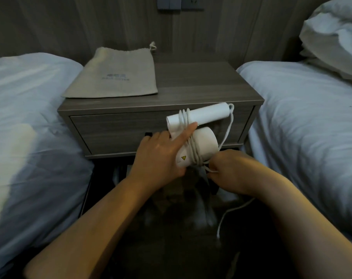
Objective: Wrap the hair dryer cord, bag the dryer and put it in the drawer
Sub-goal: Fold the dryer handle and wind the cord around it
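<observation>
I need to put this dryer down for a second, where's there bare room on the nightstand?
The nightstand top is bare on its right half, between the cloth bag and the right edge beside the right bed. The left half is taken by the bag. In front of the drawer it is crowded: both hands, the hair dryer and the cord.
</observation>
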